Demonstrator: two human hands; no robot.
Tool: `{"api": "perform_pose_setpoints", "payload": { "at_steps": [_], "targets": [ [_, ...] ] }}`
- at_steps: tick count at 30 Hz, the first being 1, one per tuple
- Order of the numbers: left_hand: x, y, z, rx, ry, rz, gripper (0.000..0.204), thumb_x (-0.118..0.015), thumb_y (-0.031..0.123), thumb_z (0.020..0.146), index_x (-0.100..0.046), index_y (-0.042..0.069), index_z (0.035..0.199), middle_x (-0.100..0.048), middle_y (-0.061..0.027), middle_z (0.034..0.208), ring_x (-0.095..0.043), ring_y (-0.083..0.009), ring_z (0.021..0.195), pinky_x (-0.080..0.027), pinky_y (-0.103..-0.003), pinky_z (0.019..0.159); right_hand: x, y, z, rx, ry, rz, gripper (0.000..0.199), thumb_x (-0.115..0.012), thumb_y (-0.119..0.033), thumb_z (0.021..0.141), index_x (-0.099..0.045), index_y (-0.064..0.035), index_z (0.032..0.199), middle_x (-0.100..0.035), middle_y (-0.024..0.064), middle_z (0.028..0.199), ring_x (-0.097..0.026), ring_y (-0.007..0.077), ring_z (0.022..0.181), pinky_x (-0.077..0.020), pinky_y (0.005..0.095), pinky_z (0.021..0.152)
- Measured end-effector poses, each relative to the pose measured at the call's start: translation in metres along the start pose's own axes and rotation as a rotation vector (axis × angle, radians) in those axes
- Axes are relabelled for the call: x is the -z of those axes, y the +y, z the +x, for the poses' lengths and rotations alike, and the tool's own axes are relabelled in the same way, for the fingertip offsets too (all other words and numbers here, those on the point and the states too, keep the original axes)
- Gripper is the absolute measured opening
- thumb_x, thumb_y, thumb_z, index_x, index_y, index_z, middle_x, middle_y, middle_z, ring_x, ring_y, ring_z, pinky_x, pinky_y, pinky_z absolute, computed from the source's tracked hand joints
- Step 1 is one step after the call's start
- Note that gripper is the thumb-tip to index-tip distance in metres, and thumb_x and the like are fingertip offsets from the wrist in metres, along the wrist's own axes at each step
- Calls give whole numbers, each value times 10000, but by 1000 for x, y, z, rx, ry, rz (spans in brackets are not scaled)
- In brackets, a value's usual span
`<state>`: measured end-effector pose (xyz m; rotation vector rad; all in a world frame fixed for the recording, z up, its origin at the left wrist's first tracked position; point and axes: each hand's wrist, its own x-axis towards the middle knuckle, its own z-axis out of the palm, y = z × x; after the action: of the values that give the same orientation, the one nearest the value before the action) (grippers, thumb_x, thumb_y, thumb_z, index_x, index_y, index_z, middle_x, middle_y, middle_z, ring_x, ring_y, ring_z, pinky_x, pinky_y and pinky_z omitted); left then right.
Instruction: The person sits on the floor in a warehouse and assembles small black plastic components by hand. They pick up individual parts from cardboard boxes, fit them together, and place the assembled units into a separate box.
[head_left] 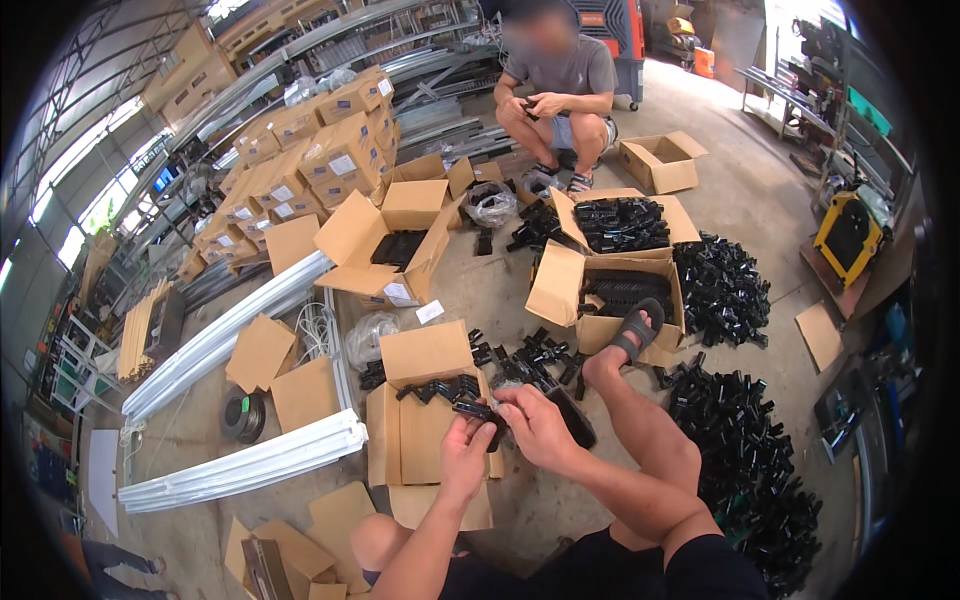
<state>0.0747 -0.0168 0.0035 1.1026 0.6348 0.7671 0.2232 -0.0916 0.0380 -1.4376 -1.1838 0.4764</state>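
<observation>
My left hand [464, 458] is closed around a small black tube-shaped part [474, 409], holding it above an open cardboard box [384, 440]. Close beside it, my right hand [541, 425] has its fingers pinched together at the part's right end; what they grip is too small to make out. Along the far side of the box lies a row of similar black parts [440, 389]. A loose heap of black parts [540, 356] sits on the floor just beyond my right hand.
A person [560, 85] squats across from me, handling a dark part. Two open boxes of black parts [622, 224] stand ahead, with large heaps [735, 450] to the right. Long white-wrapped bars [245, 462] lie at left, near stacked cartons [340, 150] and a wire coil [243, 415].
</observation>
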Motion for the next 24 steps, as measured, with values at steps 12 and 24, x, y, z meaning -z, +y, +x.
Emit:
{"api": "perform_pose_setpoints", "payload": {
  "at_steps": [12,24],
  "targets": [
    [3,1,-2,-120,33,6,430,-606,36,1028,-503,-16,1443,-682,-119,1254,-656,-172,1132,-516,-313,1007,-1,-7,0,-27,-44,66,302,-649,-156,998,-643,33,1233,-642,144,1062,-689,239,949,-562,359,803],
    [-2,15,-5,-71,47,13,502,-608,-69,984,-476,-23,1467,-678,-139,1254,-642,-185,1172,-526,-339,1019,-3,3,1,36,-83,-5,293,-663,-189,981,-653,-8,1211,-631,173,1103,-653,324,1007,-529,386,870]
  ]
}}
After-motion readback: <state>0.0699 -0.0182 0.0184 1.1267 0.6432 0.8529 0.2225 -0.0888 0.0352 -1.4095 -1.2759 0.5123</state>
